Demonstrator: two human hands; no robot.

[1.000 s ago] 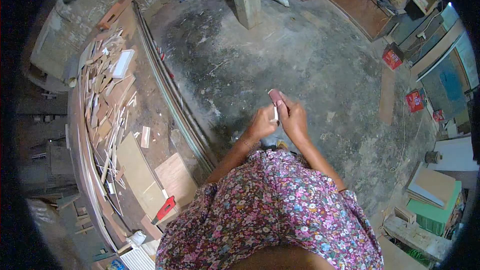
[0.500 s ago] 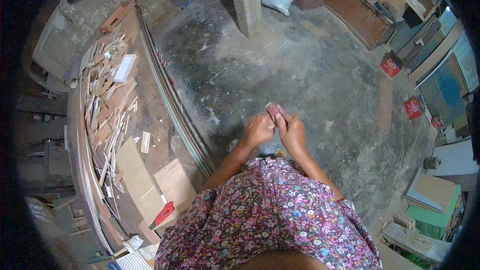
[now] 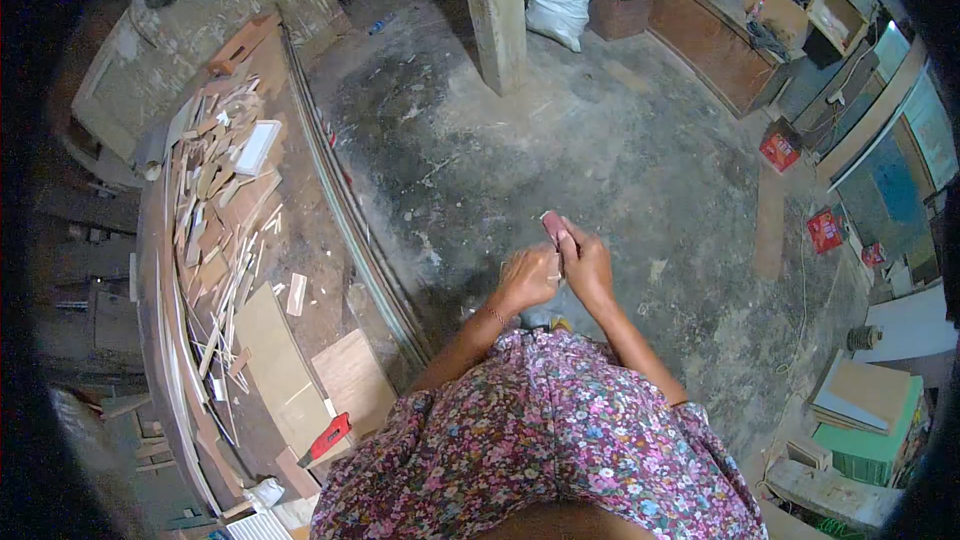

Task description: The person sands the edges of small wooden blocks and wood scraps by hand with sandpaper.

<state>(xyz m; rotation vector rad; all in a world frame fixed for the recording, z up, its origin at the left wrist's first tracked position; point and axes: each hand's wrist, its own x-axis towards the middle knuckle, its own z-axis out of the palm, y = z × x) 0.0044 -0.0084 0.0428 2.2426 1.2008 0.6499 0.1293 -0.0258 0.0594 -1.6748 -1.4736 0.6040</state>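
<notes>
Looking down, I see the desk [image 3: 322,252] littered with wood offcuts [image 3: 215,190]; right of it, over the floor [image 3: 620,130], my right hand [image 3: 590,265] is clamped on a small pinkish block [image 3: 552,227]. My left hand [image 3: 528,278] is curled closed against it. I judge the block light, stiff and easily dropped, so it is best pinched low by the fingertips.

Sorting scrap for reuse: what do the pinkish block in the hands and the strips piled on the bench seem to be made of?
Pinkish block, pinched by the right hand: matte, perhaps rubber or foam; too small to tell. Strips: raw wood offcuts, pale tan, unpainted, thin slivers.
</notes>
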